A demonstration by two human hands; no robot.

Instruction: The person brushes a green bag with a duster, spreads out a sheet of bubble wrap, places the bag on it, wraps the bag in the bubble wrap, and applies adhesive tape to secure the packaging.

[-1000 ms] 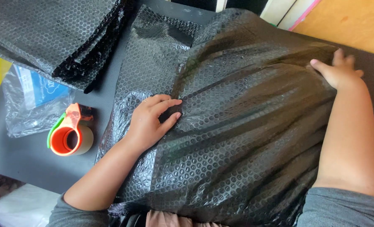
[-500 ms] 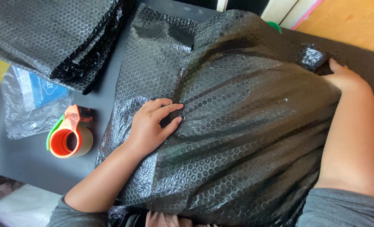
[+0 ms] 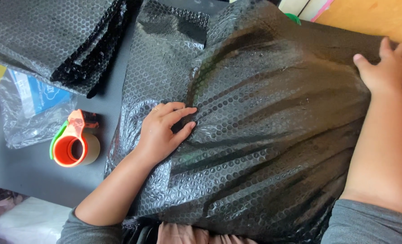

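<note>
A large sheet of black bubble wrap (image 3: 273, 135) lies bulged over something hidden beneath it, covering most of the dark table. My left hand (image 3: 164, 132) rests on its left part, fingers curled and pinching a fold between thumb and fingers. My right hand (image 3: 383, 68) lies at the far right edge of the wrap, fingers spread and pressing down where the wrap meets the table. My right forearm runs along the wrap's right side.
A stack of folded black bubble wrap (image 3: 52, 40) sits at the top left. An orange and green tape dispenser (image 3: 74, 142) stands left of my left hand. A clear plastic bag with blue paper (image 3: 31, 106) lies beside it. Wooden floor (image 3: 372, 16) shows top right.
My right hand has slid further right and spread its fingers, and the wrap is now stretched tighter over the bulge. My left hand has stayed in place.
</note>
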